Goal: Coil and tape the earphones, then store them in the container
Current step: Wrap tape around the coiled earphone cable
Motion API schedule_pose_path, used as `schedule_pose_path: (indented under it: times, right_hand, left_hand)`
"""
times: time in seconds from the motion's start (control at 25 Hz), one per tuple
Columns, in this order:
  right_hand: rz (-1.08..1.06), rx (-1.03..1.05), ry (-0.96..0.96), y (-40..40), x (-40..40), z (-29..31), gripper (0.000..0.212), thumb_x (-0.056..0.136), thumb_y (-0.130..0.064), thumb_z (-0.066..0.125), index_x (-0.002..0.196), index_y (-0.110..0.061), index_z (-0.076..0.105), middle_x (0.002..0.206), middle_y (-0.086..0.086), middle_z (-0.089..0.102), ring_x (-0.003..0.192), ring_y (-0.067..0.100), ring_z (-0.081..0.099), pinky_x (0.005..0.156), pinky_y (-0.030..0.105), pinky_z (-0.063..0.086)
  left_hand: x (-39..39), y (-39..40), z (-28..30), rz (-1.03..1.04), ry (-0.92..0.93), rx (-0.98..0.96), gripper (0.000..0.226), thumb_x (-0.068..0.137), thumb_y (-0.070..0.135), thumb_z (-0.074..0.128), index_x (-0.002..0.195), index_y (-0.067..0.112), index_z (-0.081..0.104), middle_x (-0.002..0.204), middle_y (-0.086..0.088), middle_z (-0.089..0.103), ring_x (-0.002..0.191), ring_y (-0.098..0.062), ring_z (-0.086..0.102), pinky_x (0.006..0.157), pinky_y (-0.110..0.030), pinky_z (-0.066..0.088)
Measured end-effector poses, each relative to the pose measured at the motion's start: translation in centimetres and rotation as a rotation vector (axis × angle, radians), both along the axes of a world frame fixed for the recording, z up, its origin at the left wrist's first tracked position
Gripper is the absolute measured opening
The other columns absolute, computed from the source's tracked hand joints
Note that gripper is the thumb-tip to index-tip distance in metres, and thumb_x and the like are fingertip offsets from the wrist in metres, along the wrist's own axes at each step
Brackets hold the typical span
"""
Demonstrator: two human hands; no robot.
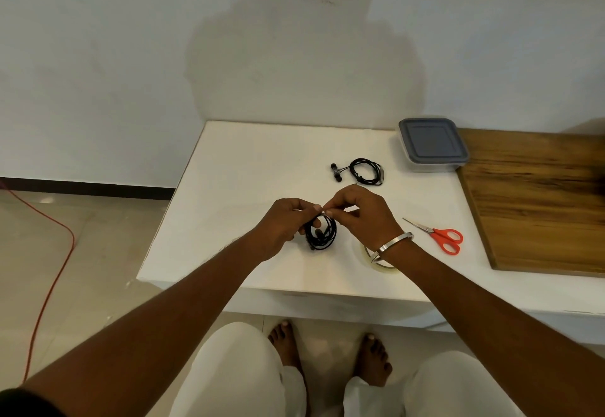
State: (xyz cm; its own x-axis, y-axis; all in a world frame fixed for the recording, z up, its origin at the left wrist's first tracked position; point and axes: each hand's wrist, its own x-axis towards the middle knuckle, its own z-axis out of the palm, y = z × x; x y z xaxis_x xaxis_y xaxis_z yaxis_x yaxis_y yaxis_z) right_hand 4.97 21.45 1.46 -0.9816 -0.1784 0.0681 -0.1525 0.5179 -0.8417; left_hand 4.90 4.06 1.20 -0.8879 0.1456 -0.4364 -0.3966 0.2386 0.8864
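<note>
**Kid:** What are the hands doing?

**Helper:** The left hand (284,220) and the right hand (361,212) meet over the middle of the white table (248,168). Both pinch the top of a coiled black earphone bundle (321,235) with curled fingers. The bundle hangs just under the fingertips. A tiny pale bit sits between the fingertips; I cannot tell what it is.

**Kid:** What is close by?

**Helper:** A clear tape roll (376,261) lies at four o'clock from the hands, partly under the right wrist, which wears a silver bangle (391,243). Red scissors (442,236) lie at three o'clock. A second coiled earphone set (363,171) lies at one o'clock, farther back.

**Kid:** And the box?

**Helper:** The container (432,145) with a grey lid sits at two o'clock, near the wall, touching a wooden board (540,204).

**Kid:** And the room?

**Helper:** A white wall (131,56) stands behind. A red cable (54,253) runs over the pale floor at nine o'clock.
</note>
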Motion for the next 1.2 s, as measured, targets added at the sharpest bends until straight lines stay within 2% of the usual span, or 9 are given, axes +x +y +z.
schedule_pose_path:
  times: [0.2, 0.32, 0.52, 0.64, 0.72, 0.84, 1.0, 1.08, 1.2]
  right_hand:
    - [0.051, 0.015, -0.056, -0.2, -0.5, 0.3, 0.005, 0.084, -0.016, 0.066, 0.087, -0.02, 0.068, 0.08, -0.014, 0.064, 0.079, -0.001, 0.06, 0.069, 0.008, 0.047]
    - [0.083, -0.02, -0.072, -0.3, -0.7, 0.1, 0.006, 0.087, -0.013, 0.063, 0.087, -0.019, 0.063, 0.081, -0.011, 0.065, 0.078, 0.0, 0.062, 0.07, 0.007, 0.048]
    - [0.087, -0.038, -0.115, -0.4, -1.1, 0.2, 0.003, 0.089, -0.016, 0.061, 0.089, -0.019, 0.06, 0.083, -0.008, 0.066, 0.073, 0.004, 0.067, 0.061, 0.006, 0.046]
    - [0.062, -0.051, -0.148, -0.5, -1.3, 0.2, 0.006, 0.088, -0.015, 0.061, 0.088, -0.02, 0.06, 0.083, -0.009, 0.065, 0.069, 0.005, 0.068, 0.058, 0.007, 0.047]
    - [0.044, -0.063, -0.181, -0.5, -1.3, 0.1, 0.004, 0.088, -0.014, 0.062, 0.088, -0.018, 0.061, 0.081, -0.009, 0.065, 0.064, 0.003, 0.067, 0.056, 0.007, 0.046]
    - [0.017, -0.069, -0.24, -0.5, -1.2, -0.1, 0.003, 0.087, -0.014, 0.063, 0.09, -0.015, 0.063, 0.081, -0.003, 0.066, 0.067, 0.011, 0.068, 0.06, 0.014, 0.048]
    - [-0.012, -0.108, -0.388, -0.2, -1.1, -0.3, 0.01, 0.087, -0.011, 0.063, 0.096, -0.01, 0.066, 0.085, 0.009, 0.069, 0.077, 0.023, 0.069, 0.076, 0.033, 0.056]
    - [-0.026, -0.188, -0.506, -0.2, -1.0, -0.1, 0.021, 0.085, -0.011, 0.066, 0.105, -0.009, 0.062, 0.082, 0.01, 0.069, 0.075, 0.021, 0.067, 0.077, 0.034, 0.057]
    - [-0.042, -0.175, -0.589, 0.0, -0.9, 0.3, 0.023, 0.083, -0.015, 0.068, 0.104, -0.015, 0.058, 0.078, 0.007, 0.069, 0.069, 0.015, 0.065, 0.061, 0.023, 0.053]
  left_hand:
    - [-0.1, 0.2, 1.0, -0.071, -0.082, -0.059, 0.012, 0.089, 0.032, 0.065, 0.092, 0.021, 0.063, 0.075, 0.002, 0.062, 0.068, -0.012, 0.042, 0.06, -0.027, 0.028]
    - [-0.4, -0.1, 1.6, -0.168, -0.101, -0.09, 0.013, 0.093, 0.032, 0.058, 0.099, 0.02, 0.057, 0.079, 0.004, 0.06, 0.077, -0.014, 0.041, 0.064, -0.029, 0.028]
    - [-0.4, -0.7, 2.2, -0.294, -0.032, -0.133, 0.016, 0.1, 0.03, 0.045, 0.109, 0.018, 0.052, 0.084, 0.009, 0.06, 0.083, -0.012, 0.043, 0.068, -0.029, 0.031]
    - [-0.4, -0.5, 2.5, -0.321, -0.01, -0.126, 0.012, 0.102, 0.021, 0.042, 0.113, 0.018, 0.047, 0.086, 0.007, 0.059, 0.077, -0.006, 0.046, 0.064, -0.018, 0.035]
    - [-0.5, -0.6, 2.4, -0.362, -0.003, -0.13, 0.017, 0.102, 0.018, 0.042, 0.119, 0.017, 0.041, 0.086, 0.006, 0.061, 0.076, -0.003, 0.048, 0.062, -0.016, 0.037]
    - [-0.8, -0.8, 1.8, -0.459, 0.093, -0.237, 0.025, 0.101, 0.015, 0.043, 0.124, 0.015, 0.034, 0.083, 0.005, 0.064, 0.075, -0.008, 0.05, 0.063, -0.019, 0.038]
    - [-0.8, -0.7, 1.8, -0.552, 0.2, -0.317, 0.024, 0.1, 0.012, 0.043, 0.118, 0.016, 0.029, 0.082, 0.004, 0.063, 0.064, -0.01, 0.047, 0.058, -0.015, 0.039]
    - [-0.8, -0.8, 1.8, -0.581, 0.231, -0.335, 0.023, 0.1, 0.012, 0.045, 0.116, 0.017, 0.029, 0.083, 0.005, 0.064, 0.066, -0.013, 0.048, 0.063, -0.021, 0.041]
    - [-0.8, -0.8, 1.5, -0.602, 0.304, -0.42, 0.021, 0.099, 0.016, 0.047, 0.112, 0.02, 0.031, 0.084, 0.012, 0.067, 0.074, -0.014, 0.053, 0.081, -0.036, 0.042]
